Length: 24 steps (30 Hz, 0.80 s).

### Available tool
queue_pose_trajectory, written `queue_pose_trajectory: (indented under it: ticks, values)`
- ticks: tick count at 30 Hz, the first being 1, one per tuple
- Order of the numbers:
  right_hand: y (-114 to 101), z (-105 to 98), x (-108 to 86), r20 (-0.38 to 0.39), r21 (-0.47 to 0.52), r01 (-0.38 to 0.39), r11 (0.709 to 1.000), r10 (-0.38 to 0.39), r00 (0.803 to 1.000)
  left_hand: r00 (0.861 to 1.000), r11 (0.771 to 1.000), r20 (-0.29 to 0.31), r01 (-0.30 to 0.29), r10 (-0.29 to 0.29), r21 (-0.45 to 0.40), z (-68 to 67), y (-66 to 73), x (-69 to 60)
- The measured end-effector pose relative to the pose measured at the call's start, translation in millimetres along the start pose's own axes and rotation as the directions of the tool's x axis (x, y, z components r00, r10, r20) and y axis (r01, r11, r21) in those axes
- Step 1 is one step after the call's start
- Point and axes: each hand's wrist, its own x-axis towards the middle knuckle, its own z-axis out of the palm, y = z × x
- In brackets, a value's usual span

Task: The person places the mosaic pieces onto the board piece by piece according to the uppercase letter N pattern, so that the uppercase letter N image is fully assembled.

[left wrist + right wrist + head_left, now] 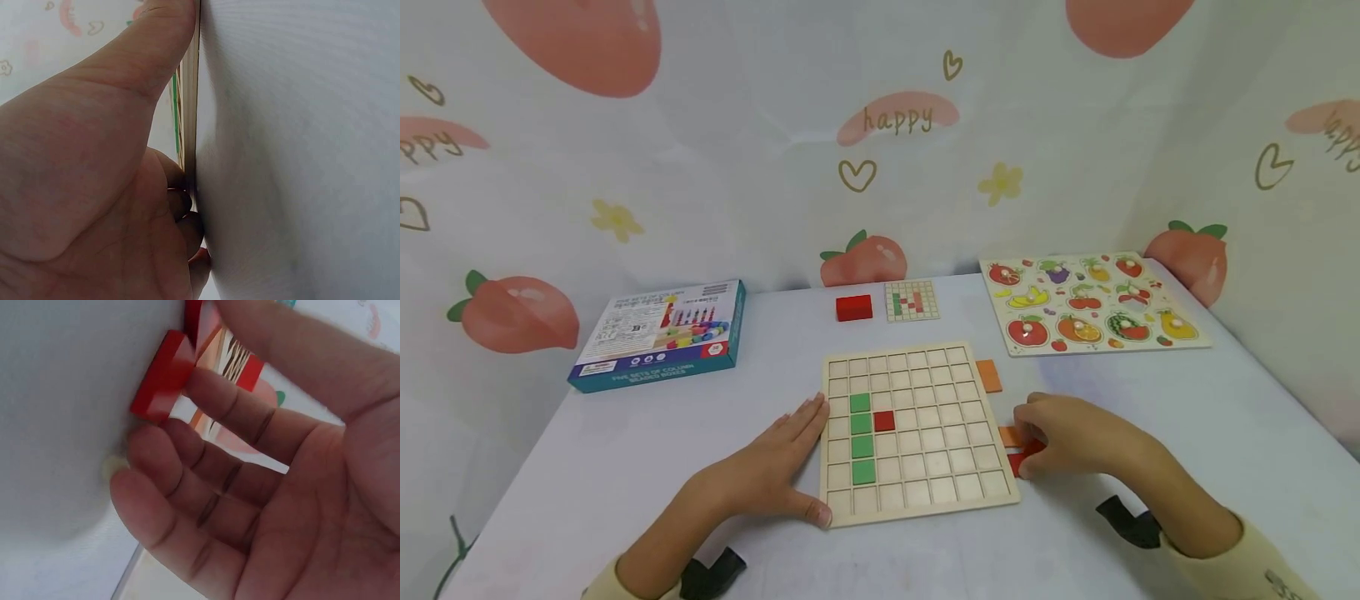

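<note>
A wooden grid board [943,487] lies flat on the table, with a column of several green tiles [862,447] and one red tile [884,421] beside that column in its squares. Along the board's left edge rests my left hand [760,467], thumb and fingers spread and touching its side. My right hand [1071,437] is just past the right edge, fingers curled at loose red tiles. Thumb and fingers pinch one red tile [164,378], which stands tilted in the right wrist view. Another red tile [193,322] is close to the thumb, partly hidden.
Orange tiles [989,376] lie by the board's right edge. Behind the board are a red block [854,307] and a small pattern card [930,304]. A beaded-boxes carton [655,333] sits back left, a fruit puzzle [1052,308] back right. A printed cloth hangs behind.
</note>
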Motion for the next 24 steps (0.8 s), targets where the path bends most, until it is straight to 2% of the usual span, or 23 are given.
queue_pose_trajectory:
  ticks: [9,15,24]
  values:
    - [-5.9,1.5,2.8,-0.086,-0.049,-0.044,0.998,0.039,0.995,1.000,1.000,-0.005,-0.014,0.014,-0.003,0.9,-0.9,-0.5]
    - [-2.0,-0.2,4.1,-0.062,0.007,-0.034,0.999,0.034,0.997,1.000,1.000,-0.005,-0.011,0.011,0.003,0.2,-1.2,-0.2]
    - [0.0,-4.9,2.4,-0.035,0.105,0.022,0.994,-0.019,0.999,1.000,1.000,-0.005,-0.012,0.012,0.003,0.4,-1.1,-0.4]
